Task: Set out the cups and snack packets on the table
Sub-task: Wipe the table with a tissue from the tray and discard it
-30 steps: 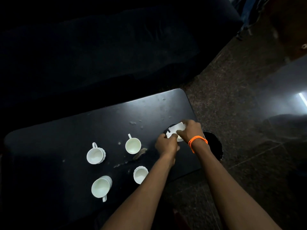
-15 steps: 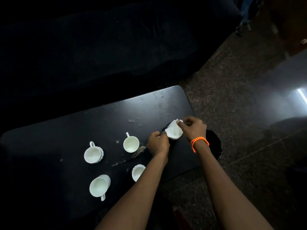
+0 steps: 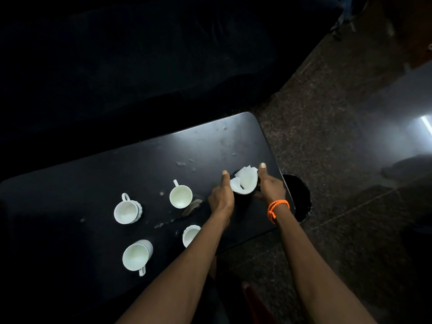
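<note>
- Four white cups stand on the dark desk [image 3: 70, 206], all left of the hands: one at 9 o'clock of the group [image 3: 127, 210], one at 7 o'clock lying tilted with its handle toward the viewer [image 3: 136, 256], one at 12 o'clock [image 3: 180, 196], and one at 5 o'clock [image 3: 190, 235] partly hidden under the left forearm.
- Left hand [image 3: 221, 198]: grip curled, thumb raised, pressed against the left side of a dark container [image 3: 244, 199] — contact appears made, though the fingers on its far side cannot be seen.
- White crumpled packet or paper [image 3: 244, 182]: sits in the container's mouth, between the two hands, near the desk's right edge at about 3 o'clock from the cups. Whether it is a snack packet cannot be told.
- Right hand [image 3: 271, 185], orange band at the wrist [image 3: 277, 208]: grip likewise curled on the container's right side, thumb up.
- Judgement: the white item lies directly between both grips, equally near to each — either thumb could pinch it out, lifting upward; open desk for placing lies at 12 o'clock.
- A dark round opening [image 3: 298, 197] lies just off the desk edge, right of the right hand.
</note>
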A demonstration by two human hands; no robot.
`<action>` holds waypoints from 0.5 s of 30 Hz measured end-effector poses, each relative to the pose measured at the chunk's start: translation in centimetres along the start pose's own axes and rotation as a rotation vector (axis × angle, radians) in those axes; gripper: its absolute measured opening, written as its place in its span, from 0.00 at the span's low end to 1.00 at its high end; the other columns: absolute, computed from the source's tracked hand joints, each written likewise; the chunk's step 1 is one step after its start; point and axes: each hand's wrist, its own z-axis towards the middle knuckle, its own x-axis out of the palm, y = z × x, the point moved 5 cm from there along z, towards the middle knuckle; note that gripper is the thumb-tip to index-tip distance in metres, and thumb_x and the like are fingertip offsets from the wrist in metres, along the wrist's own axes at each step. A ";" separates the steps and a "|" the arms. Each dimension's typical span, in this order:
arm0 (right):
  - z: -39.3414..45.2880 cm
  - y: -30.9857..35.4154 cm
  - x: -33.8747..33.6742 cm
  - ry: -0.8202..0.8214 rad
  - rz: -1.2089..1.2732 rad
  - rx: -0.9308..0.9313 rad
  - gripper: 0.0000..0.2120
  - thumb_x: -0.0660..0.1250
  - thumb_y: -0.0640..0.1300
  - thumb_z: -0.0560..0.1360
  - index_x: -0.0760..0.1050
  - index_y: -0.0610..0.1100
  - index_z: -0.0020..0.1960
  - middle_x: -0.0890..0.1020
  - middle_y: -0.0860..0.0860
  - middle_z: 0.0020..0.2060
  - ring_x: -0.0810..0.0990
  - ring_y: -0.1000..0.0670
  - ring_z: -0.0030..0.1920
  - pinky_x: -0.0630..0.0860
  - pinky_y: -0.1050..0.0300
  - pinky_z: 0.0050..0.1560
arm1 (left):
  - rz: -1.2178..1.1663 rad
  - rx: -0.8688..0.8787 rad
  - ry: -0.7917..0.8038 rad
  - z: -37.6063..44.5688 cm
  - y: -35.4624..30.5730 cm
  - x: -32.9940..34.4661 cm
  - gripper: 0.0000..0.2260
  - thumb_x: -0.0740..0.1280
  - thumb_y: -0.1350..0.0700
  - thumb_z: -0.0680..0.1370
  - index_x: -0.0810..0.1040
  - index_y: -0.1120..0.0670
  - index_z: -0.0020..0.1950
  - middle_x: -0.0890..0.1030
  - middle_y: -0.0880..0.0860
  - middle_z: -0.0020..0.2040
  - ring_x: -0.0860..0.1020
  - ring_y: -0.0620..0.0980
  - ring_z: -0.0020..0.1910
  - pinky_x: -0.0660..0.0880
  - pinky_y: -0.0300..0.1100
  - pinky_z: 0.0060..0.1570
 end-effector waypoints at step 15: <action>-4.6 -4.7 0.1 -0.086 0.001 -0.001 0.28 0.61 0.71 0.73 0.83 0.49 0.35 0.81 0.60 0.24 0.84 0.48 0.42 0.81 0.53 0.46 | 0.082 -0.024 -0.086 -2.5 4.5 -2.0 0.34 0.49 0.30 0.80 0.82 0.51 0.65 0.79 0.57 0.69 0.73 0.60 0.71 0.67 0.51 0.68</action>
